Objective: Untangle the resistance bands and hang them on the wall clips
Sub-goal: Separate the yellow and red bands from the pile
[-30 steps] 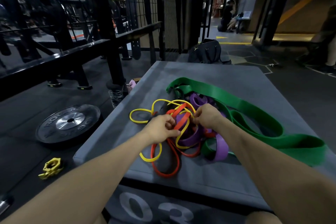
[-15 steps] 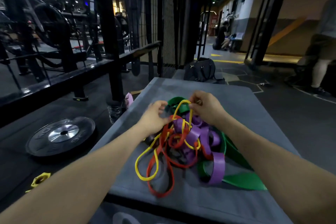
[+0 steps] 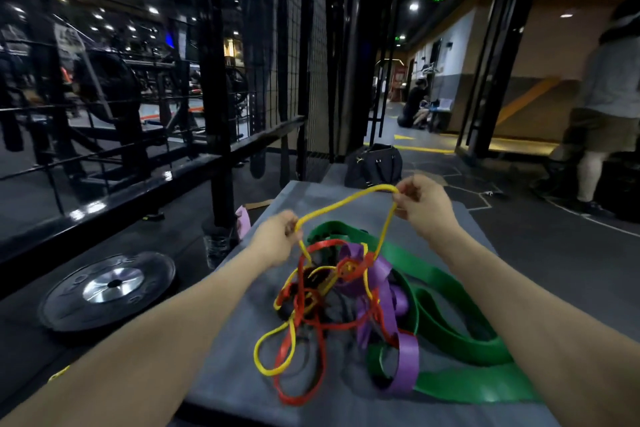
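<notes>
A tangle of resistance bands lies on the grey padded box [image 3: 346,402]. A thin yellow band [image 3: 343,204] rises out of the heap, stretched between both hands. My left hand [image 3: 277,239] pinches it at the lower left. Further up and to the right, my right hand [image 3: 420,204] pinches its raised end. A red band [image 3: 304,392], a purple band [image 3: 405,364] and a wide green band [image 3: 457,333] stay knotted together below, with a black band [image 3: 332,302] partly hidden among them. No wall clips show.
A black weight plate [image 3: 110,288] lies on the floor at left, beside a dark steel rack [image 3: 218,114]. A black bag [image 3: 374,165] sits beyond the box. A person [image 3: 606,107] stands at far right; another sits down the corridor.
Both hands have lifted off the pile and moved apart, drawing a loop of the yellow band up and out. The view has tilted upward.
</notes>
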Available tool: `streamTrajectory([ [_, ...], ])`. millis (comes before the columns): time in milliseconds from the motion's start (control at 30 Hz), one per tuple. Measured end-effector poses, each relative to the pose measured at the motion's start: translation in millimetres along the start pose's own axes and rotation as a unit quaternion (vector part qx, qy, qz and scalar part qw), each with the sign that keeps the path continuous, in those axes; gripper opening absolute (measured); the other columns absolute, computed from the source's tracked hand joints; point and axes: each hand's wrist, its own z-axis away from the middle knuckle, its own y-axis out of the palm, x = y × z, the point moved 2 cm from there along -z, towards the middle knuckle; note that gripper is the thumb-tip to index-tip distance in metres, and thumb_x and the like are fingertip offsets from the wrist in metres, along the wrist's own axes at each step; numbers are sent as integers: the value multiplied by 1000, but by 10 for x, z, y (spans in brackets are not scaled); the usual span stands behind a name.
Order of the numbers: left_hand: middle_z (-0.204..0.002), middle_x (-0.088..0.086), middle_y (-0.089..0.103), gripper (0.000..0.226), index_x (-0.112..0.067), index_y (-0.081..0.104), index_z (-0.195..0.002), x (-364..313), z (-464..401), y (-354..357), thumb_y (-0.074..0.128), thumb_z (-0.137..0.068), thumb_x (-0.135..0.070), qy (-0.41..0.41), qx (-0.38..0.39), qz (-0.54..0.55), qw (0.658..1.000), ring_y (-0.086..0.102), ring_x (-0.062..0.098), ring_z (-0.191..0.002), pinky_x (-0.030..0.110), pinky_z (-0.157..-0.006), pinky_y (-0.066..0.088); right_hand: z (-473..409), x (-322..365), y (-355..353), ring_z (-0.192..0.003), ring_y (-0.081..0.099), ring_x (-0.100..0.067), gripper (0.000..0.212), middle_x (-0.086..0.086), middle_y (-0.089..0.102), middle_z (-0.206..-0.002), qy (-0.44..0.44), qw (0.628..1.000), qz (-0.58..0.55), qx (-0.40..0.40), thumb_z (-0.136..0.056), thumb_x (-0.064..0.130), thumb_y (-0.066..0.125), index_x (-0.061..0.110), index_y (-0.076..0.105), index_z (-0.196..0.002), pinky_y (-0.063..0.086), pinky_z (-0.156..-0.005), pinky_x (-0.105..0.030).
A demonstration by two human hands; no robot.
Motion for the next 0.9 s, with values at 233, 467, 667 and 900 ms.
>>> streamTrajectory([
  [233,-78,8,58,16,-11,49,-80,-596,-46,-176,48,-94,-2,-69,17,438,896,66,6,-50,21,-57,57,230,-292,364,-74,51,-14,5,0,56,-67,-8,970,205,126,-78,3,67,2,68,-83,35,-66,-22],
  [467,-57,2,67,14,-6,52,-79,-1166,-125,-75,51,-93,-3,-62,51,526,847,66,9,-53,23,-55,58,364,-127,634,-51,51,1,10,-1,60,-65,14,967,39,252,-80,11,72,15,65,-75,45,-59,-16],
  [667,-82,-3,58,16,-13,54,-89,-896,-76,108,48,-96,-26,-30,80,358,930,57,9,-78,20,-73,47,169,-112,239,-55,47,-12,10,-6,54,-63,55,988,-31,138,-85,10,66,3,64,-77,44,-53,-18],
  [900,-98,6,56,31,-2,48,-119,-482,68,887,53,-88,3,58,184,32,981,56,15,-90,19,-79,45,-58,90,-185,-59,53,-13,15,-9,56,-68,31,996,-58,58,-86,16,65,3,66,-78,54,-59,-18],
])
